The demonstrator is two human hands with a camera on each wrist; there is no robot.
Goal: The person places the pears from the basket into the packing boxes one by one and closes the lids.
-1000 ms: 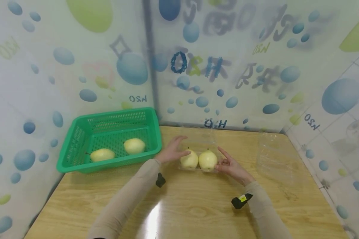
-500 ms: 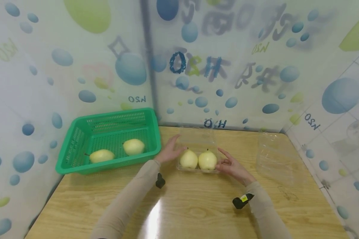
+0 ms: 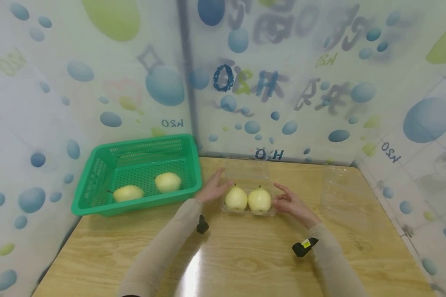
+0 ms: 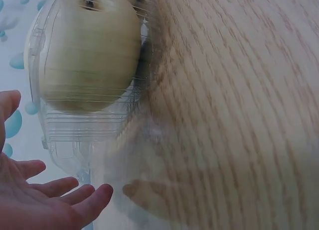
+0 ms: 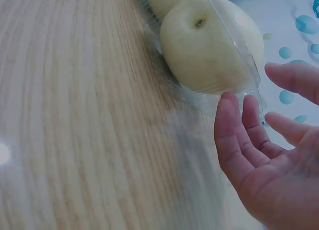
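Two pale yellow pears, a left one (image 3: 236,199) and a right one (image 3: 259,200), sit side by side in a clear plastic clamshell box (image 4: 75,133). The box's lid (image 3: 247,168) is raised, folded back toward the wall. My left hand (image 3: 212,189) is at the left side of the box, its fingers spread and holding nothing. At the box's right side is my right hand (image 3: 291,206), fingers loosely bent, also without anything in it. In the right wrist view, its fingertips (image 5: 229,98) come right up to the plastic edge below the pear.
A green perforated basket (image 3: 136,201) stands at the left with two more pears, one at its left (image 3: 128,193) and one at its right (image 3: 168,182). Another clear plastic box (image 3: 342,194) lies at the right of the wooden table (image 3: 241,255). A patterned wall rises behind.
My left hand has drawn back leftward off the left pear. My right hand has moved slightly right, its thumb coming away from the right pear. The pears stay in the box.
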